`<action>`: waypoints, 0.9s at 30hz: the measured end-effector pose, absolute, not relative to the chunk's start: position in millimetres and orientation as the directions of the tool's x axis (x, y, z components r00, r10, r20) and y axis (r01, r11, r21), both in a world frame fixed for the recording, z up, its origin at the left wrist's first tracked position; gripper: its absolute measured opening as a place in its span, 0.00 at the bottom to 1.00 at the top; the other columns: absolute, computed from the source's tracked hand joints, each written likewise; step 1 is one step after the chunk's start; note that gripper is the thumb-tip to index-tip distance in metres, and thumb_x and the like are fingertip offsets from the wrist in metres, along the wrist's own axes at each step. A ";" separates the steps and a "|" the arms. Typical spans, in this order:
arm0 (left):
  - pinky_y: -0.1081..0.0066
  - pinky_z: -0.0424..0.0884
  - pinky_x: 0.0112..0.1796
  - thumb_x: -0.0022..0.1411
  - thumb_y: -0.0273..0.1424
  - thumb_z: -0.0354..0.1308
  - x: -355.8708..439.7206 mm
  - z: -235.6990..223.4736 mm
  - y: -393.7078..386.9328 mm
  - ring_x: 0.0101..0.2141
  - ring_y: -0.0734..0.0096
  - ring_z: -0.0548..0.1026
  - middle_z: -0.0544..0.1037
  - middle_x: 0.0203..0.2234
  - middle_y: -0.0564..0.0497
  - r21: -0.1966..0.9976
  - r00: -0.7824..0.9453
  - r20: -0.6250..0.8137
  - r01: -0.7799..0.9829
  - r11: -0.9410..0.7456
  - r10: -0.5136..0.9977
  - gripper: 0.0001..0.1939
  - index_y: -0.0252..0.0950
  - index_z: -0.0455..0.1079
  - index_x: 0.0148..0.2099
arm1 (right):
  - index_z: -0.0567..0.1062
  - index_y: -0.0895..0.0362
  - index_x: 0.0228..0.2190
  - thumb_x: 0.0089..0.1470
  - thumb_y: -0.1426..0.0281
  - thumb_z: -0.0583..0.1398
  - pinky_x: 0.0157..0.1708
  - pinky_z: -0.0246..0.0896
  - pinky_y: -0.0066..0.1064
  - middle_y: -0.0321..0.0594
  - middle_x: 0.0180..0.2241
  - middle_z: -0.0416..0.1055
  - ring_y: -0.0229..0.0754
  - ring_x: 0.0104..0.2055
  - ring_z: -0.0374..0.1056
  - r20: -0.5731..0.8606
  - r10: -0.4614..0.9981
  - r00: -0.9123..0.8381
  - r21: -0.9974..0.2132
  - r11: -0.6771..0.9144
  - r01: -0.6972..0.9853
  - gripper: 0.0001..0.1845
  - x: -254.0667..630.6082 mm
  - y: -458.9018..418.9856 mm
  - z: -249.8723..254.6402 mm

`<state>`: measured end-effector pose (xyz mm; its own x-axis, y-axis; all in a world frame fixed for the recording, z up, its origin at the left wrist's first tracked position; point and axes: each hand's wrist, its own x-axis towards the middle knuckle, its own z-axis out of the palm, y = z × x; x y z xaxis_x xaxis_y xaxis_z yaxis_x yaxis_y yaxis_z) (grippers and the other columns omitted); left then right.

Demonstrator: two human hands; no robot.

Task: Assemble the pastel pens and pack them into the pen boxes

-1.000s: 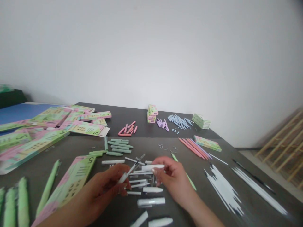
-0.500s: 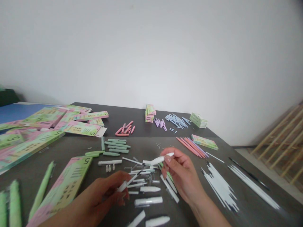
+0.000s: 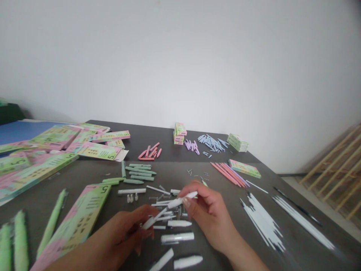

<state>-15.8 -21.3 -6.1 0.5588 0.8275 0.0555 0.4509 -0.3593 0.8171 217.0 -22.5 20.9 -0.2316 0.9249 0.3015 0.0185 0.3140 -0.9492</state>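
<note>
My left hand (image 3: pixel 128 227) pinches a white pen barrel (image 3: pixel 148 223), from which a thin refill (image 3: pixel 163 213) slants up to the right. Between thumb and fingers of my right hand (image 3: pixel 210 214) is a white tapered pen half (image 3: pixel 176 202), its pointed end to the right. The refill's far end meets the pen half's open end; how deep it sits inside I cannot tell. Under and around both hands lie loose white pen parts, among them a tapered half (image 3: pixel 179 223), a capped barrel (image 3: pixel 177 238) and another tapered half (image 3: pixel 188 262).
Green pen parts (image 3: pixel 141 174) lie beyond my left hand, pink ones (image 3: pixel 150 151) farther back. Printed pen boxes (image 3: pixel 75 222) cover the left side. On the right are white refills (image 3: pixel 262 220) and coral pen parts (image 3: pixel 228 174). Blue parts (image 3: pixel 211 143) lie near the far edge.
My right hand has moved left and slightly down with the tapered pen half, bringing it onto the refill's end. My left hand stays nearly in place.
</note>
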 end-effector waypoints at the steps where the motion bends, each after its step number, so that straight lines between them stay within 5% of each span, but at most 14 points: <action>1: 0.80 0.70 0.28 0.65 0.37 0.50 -15.4 -5.8 -21.1 0.25 0.73 0.75 0.79 0.28 0.54 0.812 0.562 0.020 0.474 -0.341 0.827 0.13 0.43 0.71 0.48 | 0.76 0.55 0.33 0.57 0.67 0.59 0.24 0.52 0.24 0.34 0.28 0.64 0.32 0.26 0.57 0.318 0.918 -0.236 -0.939 0.339 0.054 0.06 215.7 -23.9 21.5; 9: 0.78 0.67 0.29 0.65 0.38 0.49 -15.5 -5.2 -24.0 0.28 0.72 0.74 0.78 0.31 0.55 0.816 0.577 -0.068 0.502 -0.288 0.814 0.14 0.44 0.67 0.51 | 0.74 0.56 0.33 0.52 0.73 0.60 0.25 0.54 0.24 0.32 0.25 0.66 0.34 0.26 0.61 0.173 0.942 -0.286 -0.942 0.243 0.231 0.04 203.3 -24.2 9.0; 16: 0.77 0.67 0.31 0.63 0.35 0.51 -14.7 -0.8 -22.3 0.32 0.70 0.75 0.79 0.32 0.55 0.787 0.484 -0.073 0.565 -0.248 0.872 0.09 0.42 0.70 0.41 | 0.76 0.58 0.28 0.49 0.71 0.63 0.22 0.50 0.24 0.32 0.19 0.67 0.33 0.21 0.59 0.194 0.963 -0.185 -0.913 0.246 0.324 0.02 199.8 -21.7 -8.5; 21: 0.77 0.68 0.35 0.62 0.32 0.52 -14.6 2.2 -24.6 0.35 0.69 0.77 0.81 0.35 0.55 0.747 0.470 -0.022 0.594 -0.298 0.882 0.09 0.43 0.72 0.42 | 0.72 0.58 0.16 0.56 0.61 0.58 0.19 0.44 0.26 0.32 0.13 0.61 0.33 0.17 0.54 0.242 0.942 -0.233 -0.819 0.327 0.472 0.21 203.3 -23.5 -9.7; 27: 0.79 0.68 0.33 0.64 0.35 0.51 -11.6 7.4 -28.2 0.31 0.70 0.77 0.81 0.31 0.56 0.742 0.488 0.005 0.583 -0.331 0.873 0.09 0.44 0.73 0.41 | 0.73 0.55 0.41 0.57 0.66 0.58 0.23 0.52 0.25 0.33 0.23 0.68 0.36 0.23 0.61 0.200 0.940 -0.275 -0.890 0.292 0.351 0.10 201.7 -30.8 -11.3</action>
